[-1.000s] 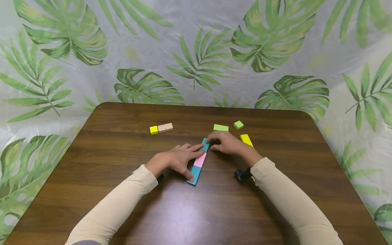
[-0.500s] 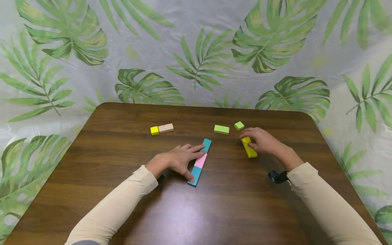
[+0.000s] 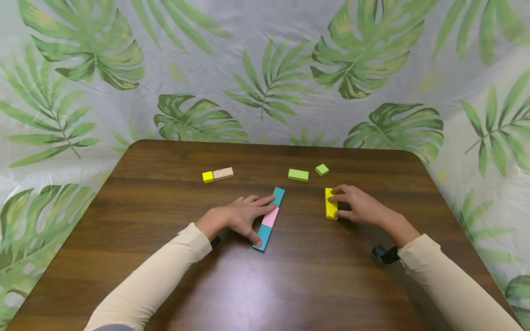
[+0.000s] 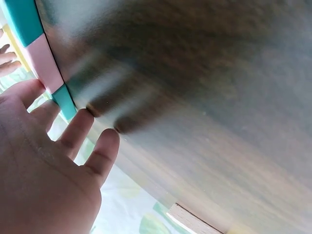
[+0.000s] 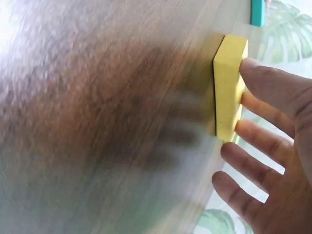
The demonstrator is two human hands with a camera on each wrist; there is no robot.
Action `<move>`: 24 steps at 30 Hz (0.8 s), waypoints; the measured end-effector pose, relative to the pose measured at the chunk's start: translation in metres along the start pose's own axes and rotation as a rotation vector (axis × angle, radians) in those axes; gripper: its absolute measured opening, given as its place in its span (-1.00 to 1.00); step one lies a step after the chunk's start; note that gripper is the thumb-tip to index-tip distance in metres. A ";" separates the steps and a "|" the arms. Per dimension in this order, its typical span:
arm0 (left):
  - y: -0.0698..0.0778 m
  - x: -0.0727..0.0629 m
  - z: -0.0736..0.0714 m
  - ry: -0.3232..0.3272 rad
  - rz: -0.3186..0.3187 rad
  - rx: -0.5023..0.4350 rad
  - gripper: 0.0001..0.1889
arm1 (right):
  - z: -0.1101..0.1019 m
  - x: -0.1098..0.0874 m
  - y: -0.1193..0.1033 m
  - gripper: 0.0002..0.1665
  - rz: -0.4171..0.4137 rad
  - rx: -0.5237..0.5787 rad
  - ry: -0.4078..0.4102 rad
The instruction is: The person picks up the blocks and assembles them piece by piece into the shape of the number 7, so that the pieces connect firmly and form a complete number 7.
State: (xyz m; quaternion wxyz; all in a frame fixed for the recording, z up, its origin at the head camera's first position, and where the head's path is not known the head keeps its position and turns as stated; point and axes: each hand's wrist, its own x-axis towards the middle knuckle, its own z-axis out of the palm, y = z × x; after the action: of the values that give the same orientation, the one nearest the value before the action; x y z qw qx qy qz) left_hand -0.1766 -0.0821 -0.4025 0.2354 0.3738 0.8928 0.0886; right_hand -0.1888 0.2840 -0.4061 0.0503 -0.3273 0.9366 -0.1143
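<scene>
In the head view, a teal block (image 3: 262, 237), a pink block (image 3: 270, 217) and a second teal block (image 3: 279, 196) lie end to end in a slanting row. My left hand (image 3: 239, 216) rests across this row, thumb on the near teal block and fingertips at the pink and far teal ones. To the right lies a long yellow block (image 3: 331, 207), flat on the table. My right hand (image 3: 360, 204) touches it from the right, fingers extended over its top and thumb by its near right edge. The right wrist view shows the thumb and fingertips against the yellow block (image 5: 229, 87).
A light green block (image 3: 298, 175) and a smaller green block (image 3: 322, 169) lie behind the hands. Further left, a small yellow block (image 3: 208, 177) sits end to end with a plain wood block (image 3: 223, 173). The brown table (image 3: 314, 285) meets a leaf-print cloth (image 3: 273, 82) behind.
My right hand has left the far end of the teal-pink row and moved right to the long yellow block. That block has turned straighter and shifted slightly nearer. My left hand stays put.
</scene>
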 end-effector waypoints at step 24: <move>-0.003 0.001 0.002 0.009 0.004 0.000 0.09 | 0.012 0.003 -0.008 -0.42 -0.011 0.074 0.040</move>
State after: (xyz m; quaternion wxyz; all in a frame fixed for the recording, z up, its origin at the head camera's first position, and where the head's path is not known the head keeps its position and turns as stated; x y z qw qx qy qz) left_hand -0.1779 -0.0832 -0.4059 0.2314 0.3751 0.8930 0.0907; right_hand -0.1837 0.2739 -0.4157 0.0429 -0.3281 0.9307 -0.1558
